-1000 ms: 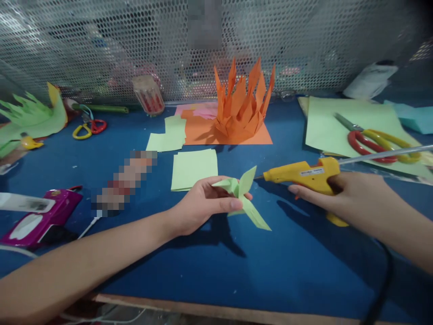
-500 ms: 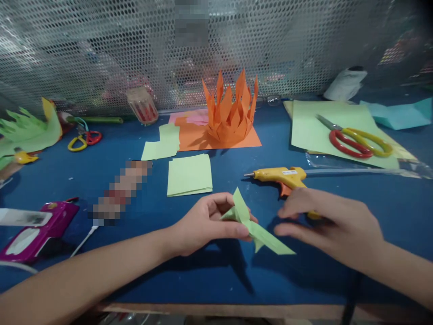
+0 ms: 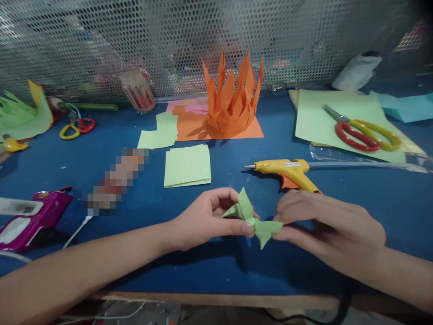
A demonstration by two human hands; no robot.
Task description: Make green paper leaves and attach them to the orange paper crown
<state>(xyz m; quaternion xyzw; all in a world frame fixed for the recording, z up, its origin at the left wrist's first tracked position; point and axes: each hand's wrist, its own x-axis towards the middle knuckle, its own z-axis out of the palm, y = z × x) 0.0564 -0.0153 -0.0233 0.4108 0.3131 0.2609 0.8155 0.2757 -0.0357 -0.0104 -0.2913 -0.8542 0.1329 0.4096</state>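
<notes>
2 hands (image 3: 223, 216) on 1 green paper piece (image 3: 248, 212)

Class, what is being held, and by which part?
A folded light-green paper piece: left hand near its centre, right hand at one pointed tip.

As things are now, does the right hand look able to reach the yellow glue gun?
Probably yes: the right hand is just beside the yellow glue gun, with nothing seen between them, though its fingers are pinching the folded green paper.
</notes>
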